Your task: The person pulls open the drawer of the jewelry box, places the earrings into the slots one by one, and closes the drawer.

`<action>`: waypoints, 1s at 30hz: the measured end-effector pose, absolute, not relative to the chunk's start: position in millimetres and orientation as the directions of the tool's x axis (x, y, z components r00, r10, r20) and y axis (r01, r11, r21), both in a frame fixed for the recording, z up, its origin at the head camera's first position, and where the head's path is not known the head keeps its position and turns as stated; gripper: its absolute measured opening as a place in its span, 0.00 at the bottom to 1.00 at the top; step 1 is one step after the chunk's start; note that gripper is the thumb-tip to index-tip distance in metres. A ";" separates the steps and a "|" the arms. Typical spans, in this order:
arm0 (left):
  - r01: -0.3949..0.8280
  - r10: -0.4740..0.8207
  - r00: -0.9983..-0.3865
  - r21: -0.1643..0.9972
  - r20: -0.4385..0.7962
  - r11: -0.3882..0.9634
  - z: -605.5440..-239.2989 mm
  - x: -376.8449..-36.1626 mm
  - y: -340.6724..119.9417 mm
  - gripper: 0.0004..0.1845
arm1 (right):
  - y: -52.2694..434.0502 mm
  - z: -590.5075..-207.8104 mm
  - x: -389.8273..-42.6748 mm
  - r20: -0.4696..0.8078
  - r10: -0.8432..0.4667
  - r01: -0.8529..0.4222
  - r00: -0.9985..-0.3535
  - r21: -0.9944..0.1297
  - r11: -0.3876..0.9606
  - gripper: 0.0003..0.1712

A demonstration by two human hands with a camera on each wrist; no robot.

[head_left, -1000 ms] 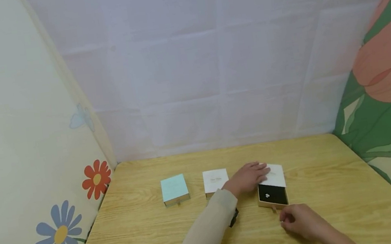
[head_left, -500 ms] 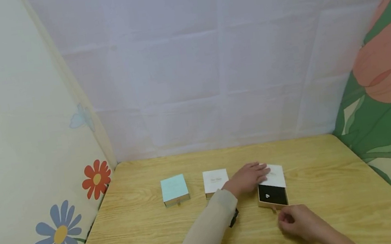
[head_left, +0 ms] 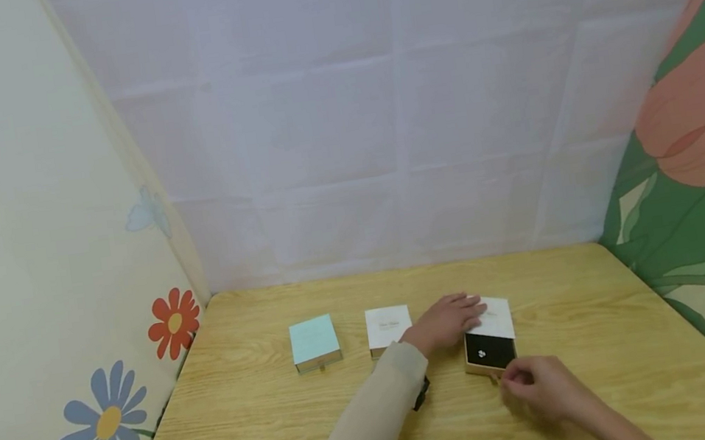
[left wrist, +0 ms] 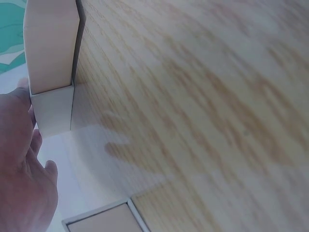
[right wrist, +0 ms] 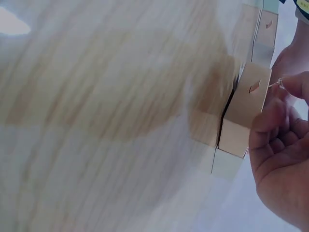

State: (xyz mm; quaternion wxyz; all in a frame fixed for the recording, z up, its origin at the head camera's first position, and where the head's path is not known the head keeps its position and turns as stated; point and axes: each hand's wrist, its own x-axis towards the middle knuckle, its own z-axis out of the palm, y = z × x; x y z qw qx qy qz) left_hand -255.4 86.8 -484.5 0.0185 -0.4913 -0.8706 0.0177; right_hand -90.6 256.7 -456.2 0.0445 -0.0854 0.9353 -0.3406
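On the wooden table [head_left: 274, 438], toward 5 o'clock from its middle, sits a small drawer box [head_left: 490, 336] with a white sleeve and a tan tray slid partly out toward 6 o'clock, showing a black pad with a tiny pale piece of jewellery [head_left: 481, 353] on it. The left hand [head_left: 447, 320] lies on the sleeve's top at its 9 o'clock side, fingers straight and flat, pressing it down. The right hand [head_left: 538, 387] sits at the tray's front edge, at 5 o'clock from the box, fingers curled; in the right wrist view its thumb and forefinger pinch a small glinting item [right wrist: 279, 83] just beside the tray's front wall [right wrist: 251, 101], near the slot there. What that item is cannot be told.

At 9 o'clock from the left hand stands a closed white box [head_left: 389, 328], just beside the wrist; further at 9 o'clock, apart from it, a closed pale-blue box [head_left: 314, 342]. Open wood stretches toward 12 o'clock up to the white backdrop [head_left: 381, 134], toward 3 o'clock to the table's right edge, and toward 7 o'clock along the near-left corner.
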 end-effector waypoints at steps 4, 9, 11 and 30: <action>0.853 0.854 -0.520 -0.042 0.016 0.520 -486.0 -256.6 87.7 0.27 | 258.9 -454.7 -94.4 -0.028 -0.122 -0.072 -0.992 -0.671 0.738 0.02; 0.854 0.855 -0.519 -0.030 0.023 0.519 -489.7 -258.4 88.6 0.27 | 259.9 -452.5 -98.8 -0.015 -0.053 -0.029 -0.999 -0.673 0.739 0.03; 0.855 0.856 -0.516 -0.033 0.027 0.517 -490.5 -258.9 88.7 0.27 | 260.3 -452.0 -100.5 -0.009 -0.035 -0.020 -0.999 -0.672 0.740 0.04; 0.853 0.854 -0.520 -0.039 0.015 0.520 -488.3 -258.0 87.7 0.27 | 262.3 -451.7 -118.3 -0.081 0.009 0.059 -0.997 -0.639 0.767 0.07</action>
